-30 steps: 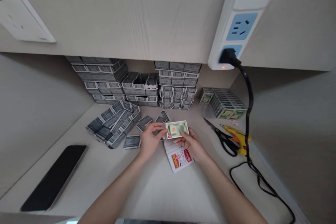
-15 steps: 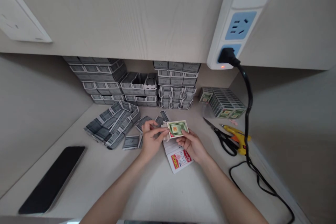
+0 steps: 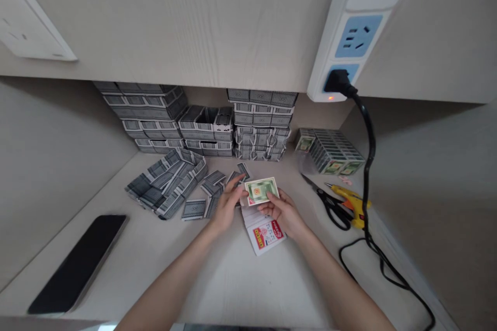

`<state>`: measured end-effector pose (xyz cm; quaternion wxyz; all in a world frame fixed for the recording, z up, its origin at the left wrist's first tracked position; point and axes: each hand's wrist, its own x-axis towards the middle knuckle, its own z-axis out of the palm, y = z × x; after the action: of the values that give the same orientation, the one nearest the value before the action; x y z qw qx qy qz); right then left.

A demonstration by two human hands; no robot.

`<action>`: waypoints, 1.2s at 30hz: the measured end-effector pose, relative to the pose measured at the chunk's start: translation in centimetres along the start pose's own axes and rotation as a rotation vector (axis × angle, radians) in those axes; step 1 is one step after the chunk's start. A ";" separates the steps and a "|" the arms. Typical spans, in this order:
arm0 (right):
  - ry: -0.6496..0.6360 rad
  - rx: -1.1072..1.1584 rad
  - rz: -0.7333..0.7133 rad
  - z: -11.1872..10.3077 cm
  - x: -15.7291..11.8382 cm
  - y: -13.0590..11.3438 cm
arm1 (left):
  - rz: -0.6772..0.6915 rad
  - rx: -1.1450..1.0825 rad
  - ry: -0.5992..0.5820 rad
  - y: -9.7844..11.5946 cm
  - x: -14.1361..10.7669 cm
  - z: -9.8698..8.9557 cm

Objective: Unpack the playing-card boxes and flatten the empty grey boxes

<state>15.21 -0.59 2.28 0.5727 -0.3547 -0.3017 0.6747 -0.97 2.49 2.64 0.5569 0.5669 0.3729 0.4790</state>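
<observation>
Right hand (image 3: 283,212) grips a green-fronted card pack (image 3: 261,191) between thumb and fingers above the desk (image 3: 233,279); left hand (image 3: 227,208), fingers curled, is at the pack's left edge, and whether it pinches anything I cannot tell. Nearer the wearer lies a red-and-white poker box (image 3: 266,237).

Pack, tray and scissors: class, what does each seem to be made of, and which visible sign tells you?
Pack: probably smooth printed card; green artwork inside a pale border.
Tray: seemingly folded playing cards, finish hard to tell; repeated grey patterns with white edges.
Scissors: handles likely plastic, being thick, dull and black; blades probably steel, judging by their thin, tapered shape.
</observation>
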 end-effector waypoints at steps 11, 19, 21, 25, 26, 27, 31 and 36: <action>0.123 -0.028 -0.149 -0.5 0.4 -0.3 | -0.191 -0.341 0.075 0.0 0.7 -0.8; 0.056 -0.092 -0.085 -0.3 0.2 -0.1 | -0.090 -0.059 -0.032 -0.5 0.8 -0.7; 0.079 -0.102 -0.094 -0.4 0.2 -0.1 | -0.095 -0.004 -0.030 -0.5 0.7 -0.8; 0.142 -0.128 -0.133 -0.7 0.4 -0.1 | -0.046 0.063 -0.091 -0.4 0.2 -0.7; 0.152 -0.131 -0.139 -0.7 0.4 -0.2 | -0.012 0.087 -0.124 -0.3 0.0 -0.6; 0.158 -0.132 -0.141 -0.8 0.4 -0.2 | 0.024 0.127 -0.151 -0.3 -0.2 -0.5; 0.162 -0.127 -0.126 -0.8 0.5 -0.2 | 0.095 0.367 -0.107 -0.6 -0.5 0.1; 0.137 -0.117 -0.094 -0.7 0.5 -0.2 | 0.126 0.456 -0.057 -1.0 -0.4 0.1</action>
<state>15.84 -0.04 1.96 0.6013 -0.4181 -0.3171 0.6025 -0.88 2.19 1.60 0.3940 0.7134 0.4195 0.3999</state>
